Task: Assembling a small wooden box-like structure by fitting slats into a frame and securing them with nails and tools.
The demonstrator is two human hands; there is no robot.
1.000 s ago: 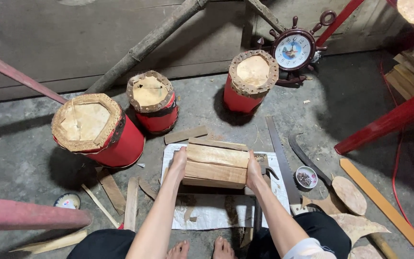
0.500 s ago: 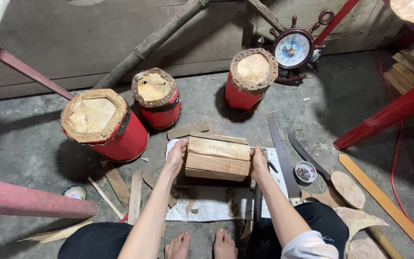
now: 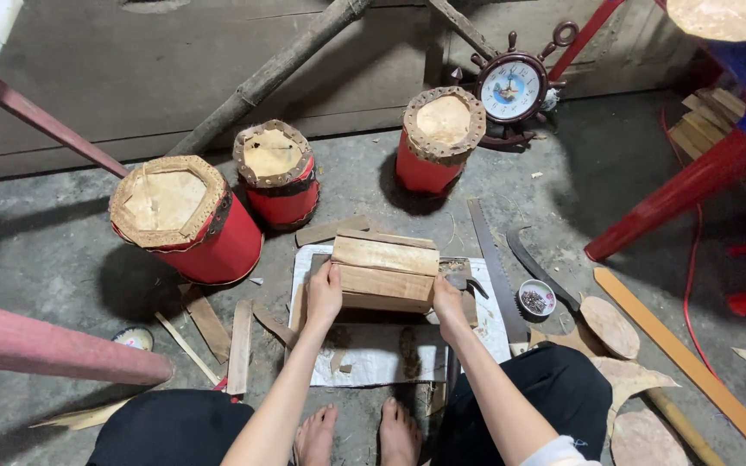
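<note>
A bundle of curved wooden slats (image 3: 386, 272) stands on a white sheet (image 3: 373, 358) on the concrete floor in front of me. My left hand (image 3: 324, 295) presses against the bundle's left end. My right hand (image 3: 447, 304) presses against its right end. Both hands squeeze the slats together between them. My bare feet (image 3: 360, 434) rest just below the sheet.
Three red drums with hide tops stand behind: a large one (image 3: 185, 220), a smaller one (image 3: 276, 173), another (image 3: 439, 138). A clock (image 3: 513, 90), a long blade (image 3: 496, 276), a curved knife (image 3: 546, 276), a small tin of nails (image 3: 535, 300), loose slats (image 3: 239, 345) and red stool legs (image 3: 675, 194) surround me.
The view shifted slightly. Both hands have stayed clamped on the slat bundle, which now sits a little more upright and closer together.
</note>
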